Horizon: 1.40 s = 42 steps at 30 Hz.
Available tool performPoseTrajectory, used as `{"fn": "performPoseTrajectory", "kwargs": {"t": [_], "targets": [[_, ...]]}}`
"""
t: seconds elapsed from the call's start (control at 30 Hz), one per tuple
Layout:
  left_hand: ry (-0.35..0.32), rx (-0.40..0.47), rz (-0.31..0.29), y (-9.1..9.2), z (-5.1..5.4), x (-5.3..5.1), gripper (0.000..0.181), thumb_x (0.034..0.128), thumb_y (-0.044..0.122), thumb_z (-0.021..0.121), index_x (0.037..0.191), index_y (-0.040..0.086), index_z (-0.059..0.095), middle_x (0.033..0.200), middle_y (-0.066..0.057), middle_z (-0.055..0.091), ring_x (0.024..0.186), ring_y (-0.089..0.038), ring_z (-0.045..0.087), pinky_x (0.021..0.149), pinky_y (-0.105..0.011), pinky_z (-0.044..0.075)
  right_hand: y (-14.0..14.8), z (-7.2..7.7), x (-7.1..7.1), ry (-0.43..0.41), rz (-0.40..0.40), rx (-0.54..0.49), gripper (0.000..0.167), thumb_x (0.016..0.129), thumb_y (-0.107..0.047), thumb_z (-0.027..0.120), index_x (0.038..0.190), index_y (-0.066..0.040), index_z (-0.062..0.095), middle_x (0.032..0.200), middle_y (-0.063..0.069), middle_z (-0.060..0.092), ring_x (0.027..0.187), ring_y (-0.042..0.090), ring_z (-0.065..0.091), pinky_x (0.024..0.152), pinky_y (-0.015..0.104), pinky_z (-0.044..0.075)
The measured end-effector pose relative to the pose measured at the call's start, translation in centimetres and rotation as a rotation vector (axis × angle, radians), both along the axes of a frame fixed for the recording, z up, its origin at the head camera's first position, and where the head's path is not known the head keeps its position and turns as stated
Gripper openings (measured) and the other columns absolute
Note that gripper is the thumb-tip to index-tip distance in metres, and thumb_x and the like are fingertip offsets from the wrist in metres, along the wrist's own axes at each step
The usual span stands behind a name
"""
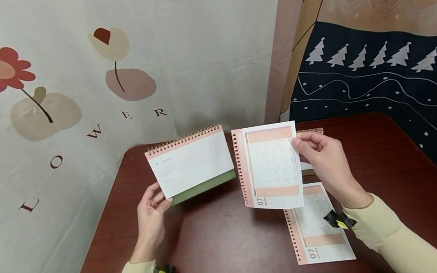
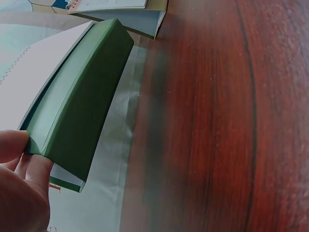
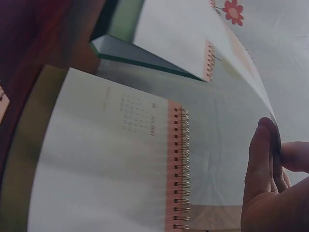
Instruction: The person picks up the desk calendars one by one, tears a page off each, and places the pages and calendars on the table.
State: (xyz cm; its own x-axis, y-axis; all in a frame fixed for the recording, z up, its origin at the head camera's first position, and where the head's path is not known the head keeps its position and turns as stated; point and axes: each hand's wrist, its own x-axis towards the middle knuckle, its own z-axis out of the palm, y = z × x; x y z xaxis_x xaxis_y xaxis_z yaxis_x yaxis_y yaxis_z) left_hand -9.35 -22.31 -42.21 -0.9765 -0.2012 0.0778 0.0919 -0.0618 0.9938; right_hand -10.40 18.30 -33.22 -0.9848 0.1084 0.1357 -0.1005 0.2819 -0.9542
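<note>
My left hand [image 1: 152,212] grips a spiral-bound desk calendar [image 1: 195,157] by its lower left corner. It is tilted above the table, with a white June page, a pink strip along the coil and a green base [image 2: 89,101]. Between thumb and fingers, my right hand [image 1: 327,164] pinches the right edge of a loose calendar page [image 1: 272,162] marked 07, punched holes along its left side. The page hangs just right of the green calendar. Beneath it on the table lies another loose 07 page [image 1: 324,231], partly covered by the raised one.
A second desk calendar [image 3: 106,154] with an olive-brown base stands behind the right hand, mostly hidden in the head view. The dark red wooden table [image 1: 219,248] meets a flower-printed cloth [image 1: 211,47] at the back and a tree-printed cloth [image 1: 376,81] at right.
</note>
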Motion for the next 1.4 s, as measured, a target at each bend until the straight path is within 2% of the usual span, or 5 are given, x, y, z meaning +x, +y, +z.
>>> {"fn": "performPoseTrajectory", "kwargs": {"t": [0.4,1.0,1.4], "targets": [[0.014,0.003,-0.005,0.3,0.0,-0.3,0.046,0.0899,-0.028,0.05,0.131,-0.007,0.055,0.107,0.005,0.077,0.1,-0.008,0.072,0.084,-0.023,0.054,-0.5,-1.7,1.8,-0.086,0.064,0.01,0.036,0.103,-0.03,0.065,0.123,0.001,0.067,0.103,0.012,0.077,0.087,0.011,0.073,0.081,0.025,0.059],[0.003,0.0,-0.014,0.6,-0.2,-1.0,0.047,0.0897,-0.027,0.05,0.132,-0.007,0.055,0.106,0.005,0.077,0.099,-0.007,0.072,0.082,-0.023,0.054,-1.8,-6.1,4.0,-0.22,0.167,-0.003,0.024,0.102,-0.017,0.066,0.115,0.002,0.067,0.094,0.009,0.077,0.088,0.015,0.073,0.08,0.03,0.06],[-0.009,0.0,-0.012,0.6,-0.3,-1.3,0.047,0.0902,-0.028,0.049,0.131,-0.006,0.055,0.105,0.007,0.077,0.098,-0.007,0.072,0.082,-0.022,0.055,-1.9,-8.8,4.7,-0.214,0.198,0.097,0.01,0.1,-0.011,0.066,0.104,-0.002,0.069,0.084,0.003,0.077,0.081,0.013,0.072,0.074,0.025,0.059]]}}
